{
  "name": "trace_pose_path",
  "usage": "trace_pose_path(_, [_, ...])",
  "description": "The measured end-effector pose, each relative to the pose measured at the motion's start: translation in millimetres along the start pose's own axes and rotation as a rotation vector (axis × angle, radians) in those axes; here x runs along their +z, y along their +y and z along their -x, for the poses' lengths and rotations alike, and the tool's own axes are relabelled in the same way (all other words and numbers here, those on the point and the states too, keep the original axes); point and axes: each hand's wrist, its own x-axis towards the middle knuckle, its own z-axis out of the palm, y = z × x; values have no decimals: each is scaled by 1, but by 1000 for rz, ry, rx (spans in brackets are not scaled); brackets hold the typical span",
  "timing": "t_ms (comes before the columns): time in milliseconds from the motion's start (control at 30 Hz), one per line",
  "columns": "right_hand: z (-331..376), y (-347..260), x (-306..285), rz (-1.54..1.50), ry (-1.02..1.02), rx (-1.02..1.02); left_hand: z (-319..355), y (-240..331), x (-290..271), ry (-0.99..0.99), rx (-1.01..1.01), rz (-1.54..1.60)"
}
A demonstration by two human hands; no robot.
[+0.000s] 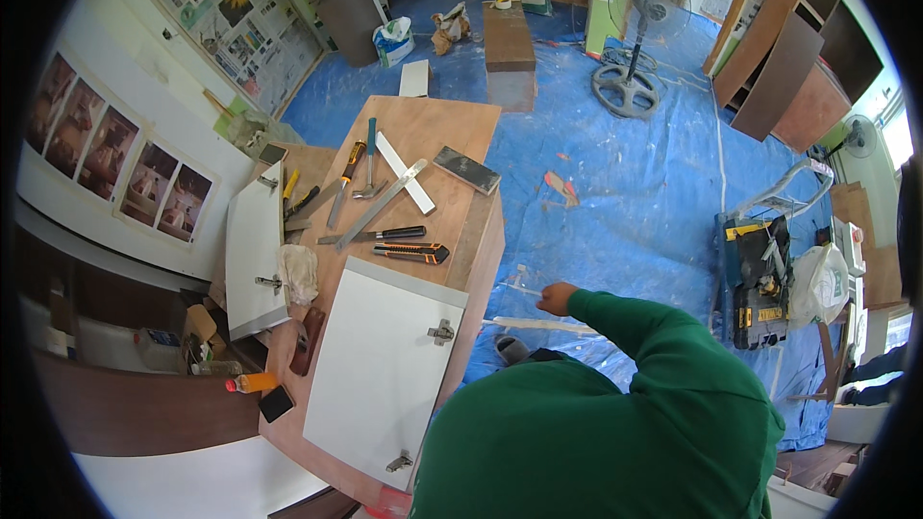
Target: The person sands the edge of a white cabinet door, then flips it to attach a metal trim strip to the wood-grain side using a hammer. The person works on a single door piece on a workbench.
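Note:
My right hand [555, 299] reaches out from a green sleeve, over the blue sheet just right of the workbench. Its fingers are closed. A thin pale strip [520, 288] shows at the fingertips, but I cannot tell whether it is held or lies on the sheet. My left hand is out of sight, with my green-clad body filling the lower middle. Nearest on the wooden worktop [423, 120] lies a white cabinet door [375, 375] with two metal hinges. Beyond it are an orange-black utility knife [411, 252], a black-handled file [385, 234], a metal ruler [380, 204] and a hammer [371, 159].
A second white door [256, 255] leans at the worktop's left, near an orange bottle [252, 383] and a phone [276, 404]. Blue sheeting [615, 202] covers the floor. A standing fan [635, 48], brown panels [779, 67] and a tool case [760, 279] stand right.

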Motion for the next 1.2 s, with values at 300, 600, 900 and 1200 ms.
trace_pose_path(300, [14,55,4,-85,-249,453,20,-58,-43,7,26,-506])
trace_pose_path(600, [3,78,32,-29,-477,264,181,68,-73,-331,266,-921])
trace_pose_path(900, [54,-90,-26,-392,-422,-204,324,166,7,-623,715,168])
trace_pose_path(1200, [131,-284,-159,-362,-1015,-884,271,74,4,-253,276,-205])
